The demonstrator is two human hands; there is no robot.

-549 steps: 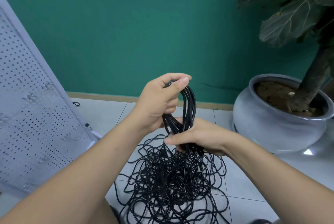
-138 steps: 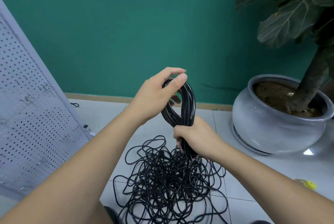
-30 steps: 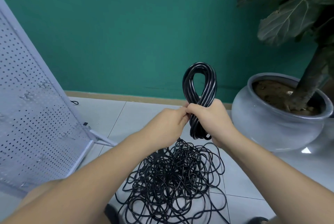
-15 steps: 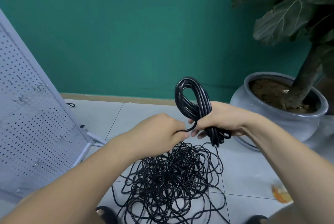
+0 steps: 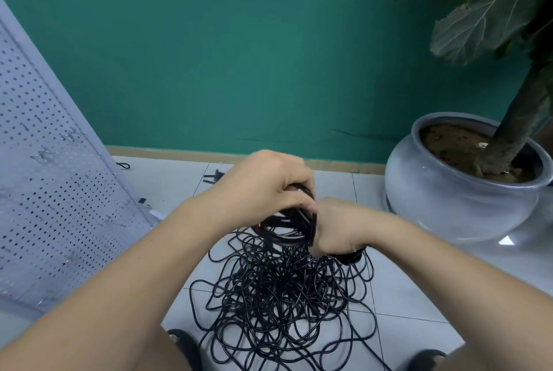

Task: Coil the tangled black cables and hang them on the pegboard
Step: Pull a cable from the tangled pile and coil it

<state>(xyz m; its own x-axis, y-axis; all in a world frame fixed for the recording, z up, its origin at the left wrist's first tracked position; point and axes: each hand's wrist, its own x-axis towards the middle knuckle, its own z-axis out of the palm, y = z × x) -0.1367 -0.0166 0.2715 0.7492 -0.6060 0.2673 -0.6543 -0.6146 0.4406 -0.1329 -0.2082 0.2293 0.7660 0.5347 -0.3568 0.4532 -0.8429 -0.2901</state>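
Gripping the coiled cable bundle (image 5: pixel 281 231) at centre frame, the left hand (image 5: pixel 266 188) is curling its fingers over the top of the loops while the right hand (image 5: pixel 338 228) is clutching their right side, the two hands touching. Just below, the tangled cables (image 5: pixel 284 292) are lying on the tiled floor (image 5: pixel 419 295); the pegboard (image 5: pixel 45 191) is leaning at the left edge.

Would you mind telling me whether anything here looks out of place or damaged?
Most of the cable lies in a tangled heap on the floor, below the coil that the left hand and right hand grip. A small black loop lies beside the pegboard, and the wall shows a long scuff.
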